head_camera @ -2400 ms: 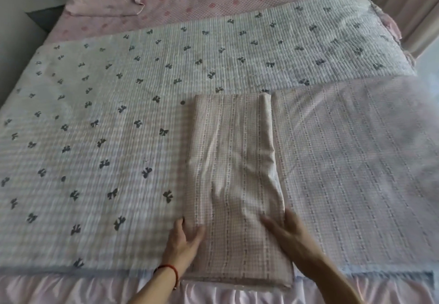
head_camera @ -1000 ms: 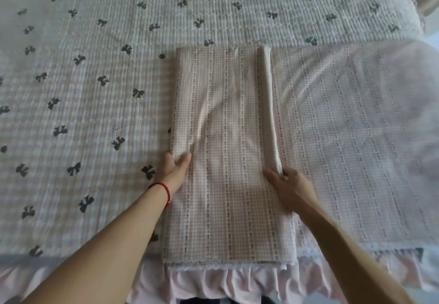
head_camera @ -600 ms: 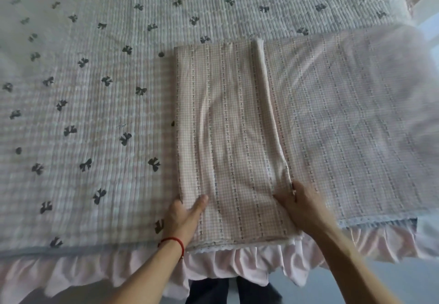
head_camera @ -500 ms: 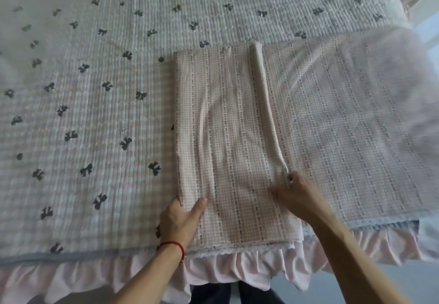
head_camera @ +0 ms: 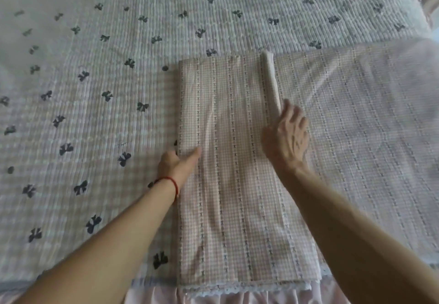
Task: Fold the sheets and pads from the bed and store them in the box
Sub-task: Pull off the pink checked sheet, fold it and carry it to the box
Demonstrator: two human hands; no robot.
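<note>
Item: folded sheet (head_camera: 228,173), pink-and-white check with lengthwise rows of small dark motifs, lying on the bed at the near edge, centre of view.

Position against the hands: left hand (head_camera: 177,164) at the sheet's left edge, about halfway along its length; thumb lies on top of the fabric, fingers are hidden under or beside the edge, so the grip reads as a pinch on that edge. A red cord (head_camera: 171,182) circles the left wrist. Right hand (head_camera: 288,135) rests on the sheet's right side, fingers spread and nearly straight, tips touching the raised fold ridge (head_camera: 270,82); it is blurred.

Appearance: folded portion forms a long narrow panel running away from the viewer, with a thick rolled ridge along its right side. White lace trim (head_camera: 237,288) edges the near end. The unfolded remainder (head_camera: 356,137) of the same fabric spreads flat to the right of the ridge.

Surface: quilted pad (head_camera: 95,78), white with scattered dark bow prints, covers the bed beneath and to the left and far side. A pink ruffle (head_camera: 166,297) hangs at the bed's near edge.
</note>
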